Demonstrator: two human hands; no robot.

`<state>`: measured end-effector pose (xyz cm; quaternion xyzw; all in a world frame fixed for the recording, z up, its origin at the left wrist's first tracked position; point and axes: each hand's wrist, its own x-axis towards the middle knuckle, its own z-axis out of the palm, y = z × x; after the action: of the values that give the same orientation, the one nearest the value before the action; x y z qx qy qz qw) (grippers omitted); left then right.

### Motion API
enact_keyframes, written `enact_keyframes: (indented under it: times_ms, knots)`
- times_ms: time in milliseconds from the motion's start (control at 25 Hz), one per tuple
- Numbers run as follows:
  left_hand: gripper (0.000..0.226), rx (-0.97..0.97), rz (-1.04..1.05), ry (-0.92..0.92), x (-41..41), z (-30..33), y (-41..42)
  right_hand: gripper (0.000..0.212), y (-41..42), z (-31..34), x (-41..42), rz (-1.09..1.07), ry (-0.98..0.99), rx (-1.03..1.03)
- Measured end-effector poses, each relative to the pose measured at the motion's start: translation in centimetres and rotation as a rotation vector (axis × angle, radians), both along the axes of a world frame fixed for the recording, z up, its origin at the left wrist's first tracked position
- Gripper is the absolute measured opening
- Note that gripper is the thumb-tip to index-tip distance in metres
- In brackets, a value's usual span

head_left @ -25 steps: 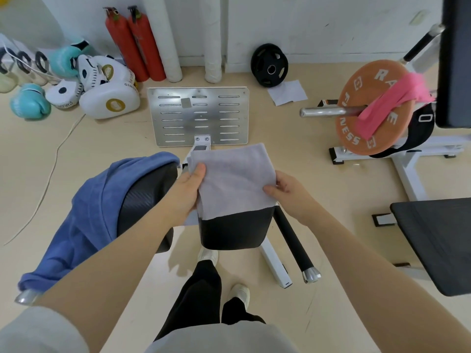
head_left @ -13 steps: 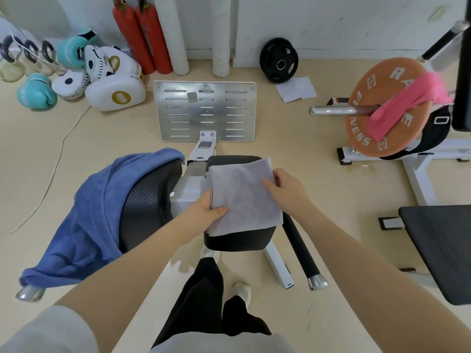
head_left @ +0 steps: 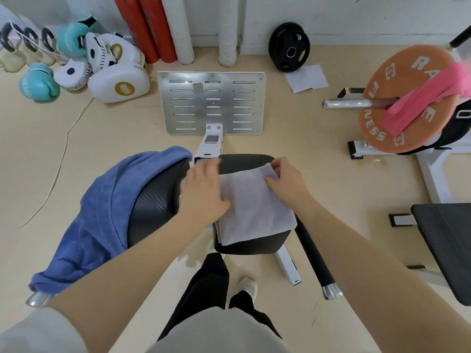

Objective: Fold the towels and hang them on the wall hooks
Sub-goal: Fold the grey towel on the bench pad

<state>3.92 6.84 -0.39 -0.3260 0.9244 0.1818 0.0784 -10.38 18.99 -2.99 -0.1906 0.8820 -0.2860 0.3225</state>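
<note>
A folded grey towel [head_left: 254, 210] lies flat on a black padded seat [head_left: 244, 161]. My left hand [head_left: 204, 189] rests on the towel's left edge, thumb laid across the cloth and fingers stretched toward the far left corner. My right hand [head_left: 285, 179] pinches the towel's far right corner. A blue towel [head_left: 102, 212] hangs unfolded over the black pad [head_left: 153, 202] to the left. A pink towel [head_left: 423, 100] is draped over the barbell at the right. No wall hooks are in view.
A slotted metal footplate [head_left: 211, 103] stands beyond the seat. Boxing gloves and pads [head_left: 102, 62] lie at the back left, red cylinders [head_left: 145, 26] and white posts against the wall. An orange weight plate [head_left: 407, 98] on a rack and a black bench [head_left: 448, 245] stand at the right.
The grey towel went from held up in front of the seat to lying flat on it. My left hand slid from its near edge to its far left corner; my right hand moved to the far right corner.
</note>
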Motion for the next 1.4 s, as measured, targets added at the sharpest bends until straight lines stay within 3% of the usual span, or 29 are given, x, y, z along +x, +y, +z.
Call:
enact_keyframes:
  times_ms: [80, 120, 200, 280, 320, 400, 520, 640, 760, 880, 960, 1080, 1200, 1280, 1400]
  knots:
    - [0.057, -0.067, -0.356, 0.170, -0.9, -1.0, 2.6, 0.043, 0.1, 0.5, 0.0, 0.020, 0.056, 0.015]
    - [0.060, -0.056, -0.429, 0.155, -1.2, -1.8, 3.8, 0.047, 0.0, 0.9, 0.4, 0.064, 0.124, 0.060]
    - [0.076, -0.120, -0.366, 0.050, -1.1, -3.0, 5.3, 0.050, -0.3, 2.0, 2.3, 0.232, 0.398, 0.069]
    - [0.083, -0.146, -0.241, 0.001, -0.3, -3.6, 5.8, 0.052, -0.5, 1.9, 5.2, 0.518, 0.571, -0.061]
    - [0.082, -0.174, -0.220, -0.026, 0.2, -4.2, 6.0, 0.059, -0.2, 1.4, 6.6, 0.653, 0.547, -0.054]
    - [0.094, -0.229, -0.233, -0.005, 0.7, -4.9, 5.8, 0.075, 0.7, -0.1, 7.4, 0.707, 0.439, 0.051]
    - [0.129, -0.216, -0.249, -0.048, 1.3, -5.1, 5.2, 0.080, 2.8, -1.6, 4.9, 0.588, 0.471, 0.214]
    - [0.136, -0.292, -0.321, -0.008, 1.9, -6.0, 4.7, 0.064, 6.5, -2.3, 3.1, 0.502, 0.485, 0.428]
    - [0.138, -0.281, -0.303, -0.032, 1.8, -5.6, 5.1, 0.063, 7.9, -2.1, 3.8, 0.416, 0.446, 0.475]
    - [0.135, -0.226, -0.253, -0.065, 1.7, -4.8, 5.6, 0.058, 7.3, -1.0, 5.7, 0.177, 0.364, 0.314]
    - [0.132, -0.214, -0.225, -0.080, 1.5, -4.3, 5.9, 0.039, 7.5, 0.0, 7.4, -0.020, 0.284, 0.106]
    - [0.119, -0.094, -0.211, -0.081, 1.7, -2.5, 5.8, 0.024, 7.6, 0.9, 8.8, -0.239, -0.122, -0.085]
    - [0.073, -0.168, -0.332, -0.013, 4.0, -1.4, 6.3, 0.013, 7.5, 1.6, 9.8, -0.431, -0.511, -0.244]
    - [0.057, -0.116, -0.397, 0.017, 5.8, -1.1, 7.2, 0.012, 7.3, 2.2, 10.5, -0.502, -0.511, -0.320]
    - [0.054, 0.183, -0.318, 0.015, 6.5, 1.1, 7.8, 0.015, 7.7, 4.4, 11.0, -0.414, -0.344, -0.405]
